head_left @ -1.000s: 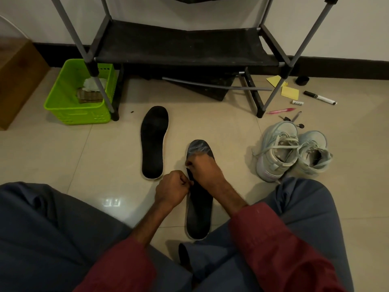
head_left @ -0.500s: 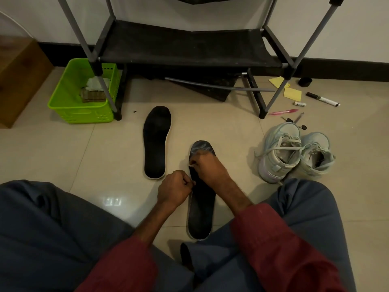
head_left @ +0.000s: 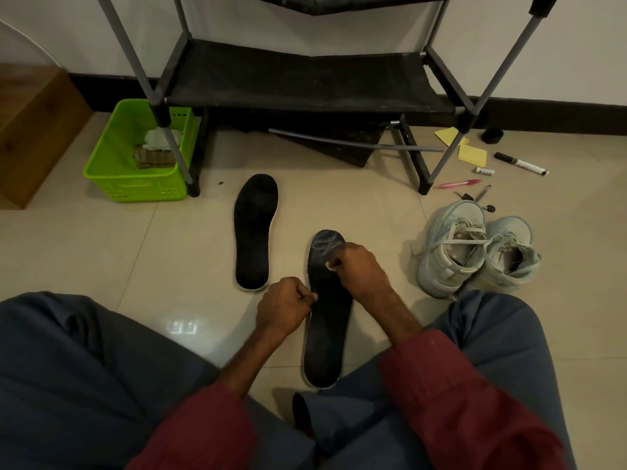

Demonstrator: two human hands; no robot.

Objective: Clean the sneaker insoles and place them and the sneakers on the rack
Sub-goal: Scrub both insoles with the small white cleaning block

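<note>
1. Sitting on the tiled floor [head_left: 101, 252], a person works on the near insole [head_left: 327, 337]. It lies flat between the knees, toe toward the rack [head_left: 298, 79].
2. Near insole: black top, pale rim. The toe area carries a greyish, streaked smear.
3. Right hand [head_left: 363, 269]: fingers curled together, clamped on a small white wad [head_left: 329, 265] pressed to the insole just below the smear.
4. Left hand [head_left: 285, 307]: fingers curled tight, thumb and forefinger pinching the insole's left edge about mid-length.
5. Second insole [head_left: 255, 232]: flat on the floor to the left, apart from the first. It is evenly black with a white rim, toe near the rack's foot.
6. Sneakers [head_left: 448, 252]: pale, laced pair on the floor to the right, touching each other, just beside the right knee.
7. Hard to read: the fingers cover most of the wad, so its material cannot be told. The right forearm hides part of the insole's right edge. The rack's upper tiers are cut off at the top. A rack leg partly blocks the contents of the green basket [head_left: 112, 157].
</note>
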